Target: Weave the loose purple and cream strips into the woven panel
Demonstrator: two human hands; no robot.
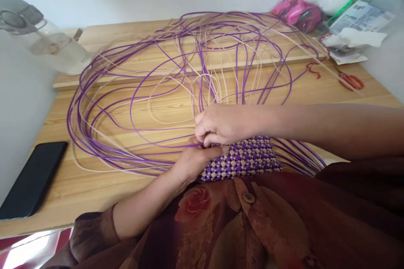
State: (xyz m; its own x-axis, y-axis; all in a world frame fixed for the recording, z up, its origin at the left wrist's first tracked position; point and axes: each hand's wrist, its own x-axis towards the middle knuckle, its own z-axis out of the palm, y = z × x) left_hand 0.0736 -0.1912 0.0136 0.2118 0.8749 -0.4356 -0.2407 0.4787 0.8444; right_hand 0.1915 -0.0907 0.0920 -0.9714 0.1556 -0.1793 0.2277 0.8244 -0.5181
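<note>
Hands grip a purple-and-beige woven piece (244, 159).

Table (170, 109) = smooth wood, lt. grain; phone (33, 180) glossy blk.; strands (139, 89) slightly shiny, plastic-like.

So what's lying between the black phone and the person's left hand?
The head view shows bare tabletop beside the phone, then purple and beige strands nearer the left hand.

Looping strands (85, 130) crowd the middle of the table (126, 206). Bare wood runs between them and the phone (33, 180). A bottle (59, 46) blocks the far left corner.
</note>
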